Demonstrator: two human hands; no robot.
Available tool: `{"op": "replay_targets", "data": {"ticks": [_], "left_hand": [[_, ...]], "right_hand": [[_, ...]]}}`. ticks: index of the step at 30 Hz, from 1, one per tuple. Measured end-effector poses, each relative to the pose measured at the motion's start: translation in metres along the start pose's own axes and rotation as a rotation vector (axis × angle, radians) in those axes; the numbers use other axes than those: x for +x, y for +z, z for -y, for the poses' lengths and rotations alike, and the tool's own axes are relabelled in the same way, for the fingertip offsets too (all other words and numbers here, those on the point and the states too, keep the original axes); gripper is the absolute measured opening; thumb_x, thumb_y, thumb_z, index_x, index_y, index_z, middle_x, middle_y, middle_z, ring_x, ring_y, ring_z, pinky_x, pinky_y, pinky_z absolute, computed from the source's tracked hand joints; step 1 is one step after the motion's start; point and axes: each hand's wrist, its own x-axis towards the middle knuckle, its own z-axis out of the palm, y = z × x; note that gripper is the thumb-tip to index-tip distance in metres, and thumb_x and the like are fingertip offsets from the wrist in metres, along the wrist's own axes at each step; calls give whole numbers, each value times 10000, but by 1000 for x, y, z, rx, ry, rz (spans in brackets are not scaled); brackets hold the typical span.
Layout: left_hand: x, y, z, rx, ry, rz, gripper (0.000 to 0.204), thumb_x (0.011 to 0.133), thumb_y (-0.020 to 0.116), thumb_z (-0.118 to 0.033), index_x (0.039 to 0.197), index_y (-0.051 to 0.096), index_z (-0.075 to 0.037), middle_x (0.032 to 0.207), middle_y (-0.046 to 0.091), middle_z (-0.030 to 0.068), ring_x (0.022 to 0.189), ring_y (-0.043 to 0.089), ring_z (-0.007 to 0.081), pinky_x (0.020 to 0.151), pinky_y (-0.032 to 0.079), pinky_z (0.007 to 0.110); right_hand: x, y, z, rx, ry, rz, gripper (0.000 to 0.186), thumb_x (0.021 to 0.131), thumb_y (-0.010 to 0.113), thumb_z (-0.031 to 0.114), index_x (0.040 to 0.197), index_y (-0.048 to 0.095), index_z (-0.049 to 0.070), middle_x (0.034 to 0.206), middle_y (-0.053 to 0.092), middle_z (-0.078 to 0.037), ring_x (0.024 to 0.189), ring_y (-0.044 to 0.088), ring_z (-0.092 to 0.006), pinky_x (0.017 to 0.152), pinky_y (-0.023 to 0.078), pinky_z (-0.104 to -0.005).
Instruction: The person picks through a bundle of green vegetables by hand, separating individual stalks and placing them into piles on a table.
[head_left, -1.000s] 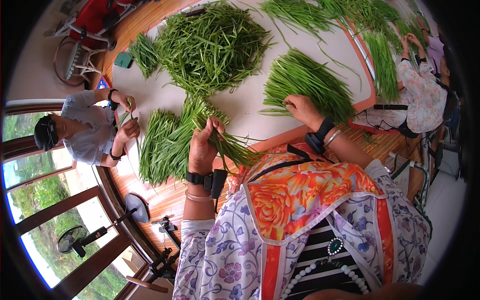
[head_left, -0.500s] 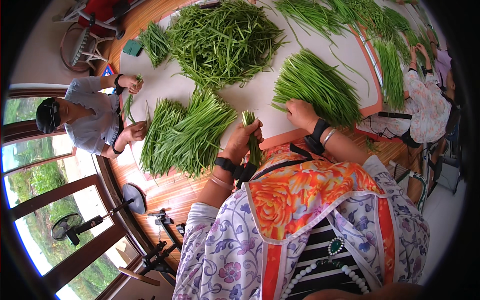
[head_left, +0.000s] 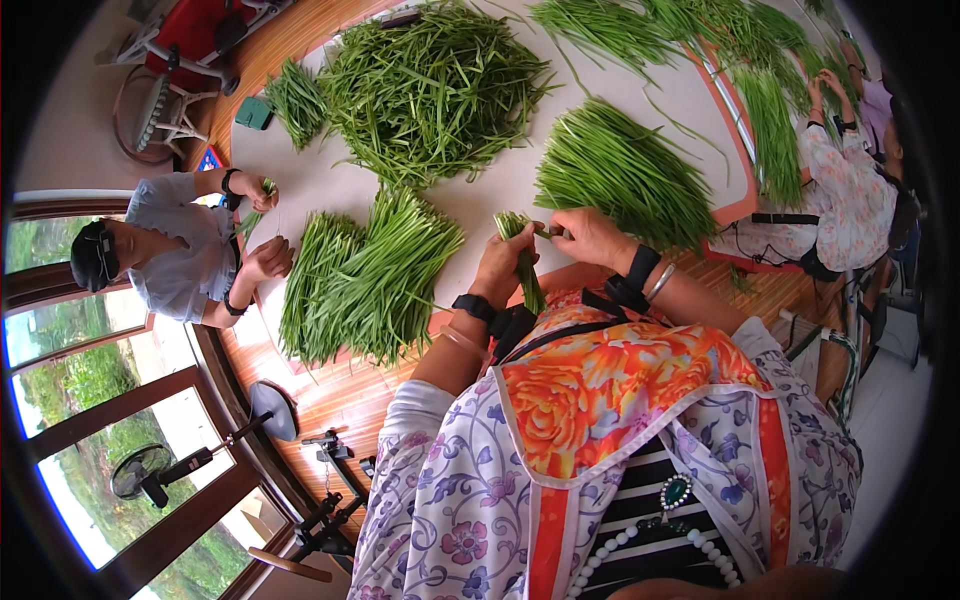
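small green bundle [head_left: 531,280] of leafy stalks is in the grasp of the left hand [head_left: 503,264], in front of the wearer's body, by the near edge of the worktop [head_left: 492,193]. its long axis runs from about eleven o'clock, where the pale trimmed ends poke above the thumb, to about five o'clock, where the leaves hang down. the left hand wraps it from the nine o'clock side and is the nearer one; the right hand [head_left: 592,238] sits at about two o'clock from it, just beside the pale ends, with fingers curled and fingertips drawn together. whether a strand is caught in that pinch is too small to make out. from the hands, a neat sheaf [head_left: 625,180] lies at one o'clock, a double stack [head_left: 400,275] at nine, and a loose heap [head_left: 430,95] at eleven.
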Motion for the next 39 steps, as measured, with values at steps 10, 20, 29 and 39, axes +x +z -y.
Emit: {"op": "replay_targets", "data": {"ticks": [10,20,29,39], "left_hand": [[-53,-22,-72,-187,271,184,215,1036,471,-282,959,536,-91,767,501,-6,735,514,166,816,481,350],[-58,-18,-64,67,88,66,229,1024,509,-273,887,525,-91,689,411,-29,622,410,113,643,435,287],[-29,-13,-24,65,-103,69,214,1007,548,-260,973,561,-49,682,411,-35,621,416,114,635,426,290],[-13,-5,-8,140,-63,113,231,968,608,-211,1090,608,-14,650,418,-37,593,428,116,636,442,302]], "right_hand": [[-19,-30,-64,-141,146,137,82,791,670,91,842,672,27,834,687,-157,788,658,-342,702,522,-422],[2,-18,-23,-375,120,-62,102,803,674,99,830,609,25,857,650,-151,779,645,-362,669,516,-458],[3,-13,-36,-331,104,-86,85,791,603,94,782,614,10,871,662,-181,764,654,-368,659,529,-451],[1,-2,1,121,-57,15,124,763,678,114,800,629,6,691,641,-157,614,624,-302,588,493,-377]]}}
